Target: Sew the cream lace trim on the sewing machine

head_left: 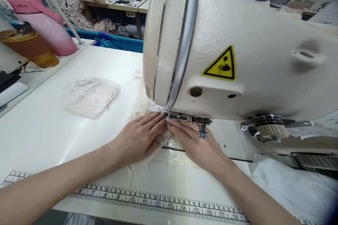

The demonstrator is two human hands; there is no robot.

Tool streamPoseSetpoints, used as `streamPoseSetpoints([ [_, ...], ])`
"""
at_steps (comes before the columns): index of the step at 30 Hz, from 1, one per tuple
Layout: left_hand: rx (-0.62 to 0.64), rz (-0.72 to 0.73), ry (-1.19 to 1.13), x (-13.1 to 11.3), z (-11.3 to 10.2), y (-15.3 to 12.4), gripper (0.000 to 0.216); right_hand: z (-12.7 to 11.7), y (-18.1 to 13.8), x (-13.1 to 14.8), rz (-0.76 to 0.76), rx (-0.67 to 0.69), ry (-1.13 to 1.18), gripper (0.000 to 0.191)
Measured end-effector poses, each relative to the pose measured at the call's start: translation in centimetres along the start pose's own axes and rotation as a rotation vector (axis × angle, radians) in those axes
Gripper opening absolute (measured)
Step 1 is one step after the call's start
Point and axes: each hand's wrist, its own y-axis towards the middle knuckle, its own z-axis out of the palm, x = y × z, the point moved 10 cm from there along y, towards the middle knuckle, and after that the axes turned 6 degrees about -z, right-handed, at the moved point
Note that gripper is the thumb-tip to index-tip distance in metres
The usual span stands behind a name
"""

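My left hand (139,137) lies flat, fingers stretched out, pressing a thin piece of white lace fabric (162,137) onto the table under the head of a cream sewing machine (237,49). My right hand (196,142) rests flat on the other side of the lace, fingertips close to the presser foot (169,115). The fingertips of both hands nearly meet at the foot. The needle itself is hidden behind the machine head.
A pile of similar lace pieces (89,96) lies on the white table (52,126) to the left. A printed ruler (158,204) runs along the front edge. A pink bottle (44,24) stands far left. Another person (74,0) sits at a machine behind.
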Motion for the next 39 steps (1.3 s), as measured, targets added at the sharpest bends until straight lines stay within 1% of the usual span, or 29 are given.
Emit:
streamPoseSetpoints([
  [3,0.01,-0.005,-0.031,0.3,0.1,0.1,0.038,0.0,0.0,0.2,-0.031,-0.015,-0.011,0.05],
  [8,0.017,-0.018,-0.056,0.5,0.2,0.1,0.038,0.0,0.1,0.3,-0.029,-0.011,-0.054,0.048],
  [17,0.025,-0.019,-0.027,0.5,0.1,0.2,0.039,0.5,-0.1,0.4,-0.007,0.042,-0.096,0.06],
  [24,0.019,-0.004,0.004,0.5,0.2,0.2,0.039,0.6,0.1,0.3,0.006,0.046,-0.077,0.057],
  [26,0.001,0.009,0.024,0.3,-0.3,0.3,0.038,0.4,0.2,0.3,0.004,0.036,-0.06,0.055],
  [29,-0.041,0.028,0.081,-0.2,-2.4,0.2,0.033,0.1,0.4,0.3,0.001,0.013,-0.018,0.05],
  [31,-0.035,0.053,0.079,-0.6,-3.9,-0.5,0.032,0.0,0.4,0.3,0.0,-0.006,0.04,0.047],
  [33,0.0,0.115,0.048,-1.2,-5.0,-2.1,0.044,-0.1,0.5,0.2,0.004,-0.026,0.126,0.044],
  [34,0.018,0.155,0.041,-1.6,-5.3,-3.2,0.053,-0.1,0.5,0.1,0.009,-0.034,0.173,0.044],
  [35,0.038,0.187,0.06,-1.9,-5.3,-4.4,0.057,-0.1,0.5,0.0,0.017,-0.036,0.218,0.044],
  [36,0.051,0.193,0.092,-1.9,-5.3,-5.5,0.054,-0.1,0.6,0.0,0.026,-0.031,0.256,0.045],
  [37,0.053,0.178,0.117,-1.8,-5.2,-6.5,0.043,-0.1,0.7,-0.1,0.035,-0.021,0.286,0.046],
  [38,0.049,0.145,0.123,-1.5,-5.2,-7.3,0.032,-0.1,0.8,0.0,0.04,-0.002,0.308,0.048],
  [39,0.047,0.094,0.11,-1.0,-5.2,-7.7,0.027,-0.1,0.9,0.0,0.047,0.026,0.322,0.049],
])
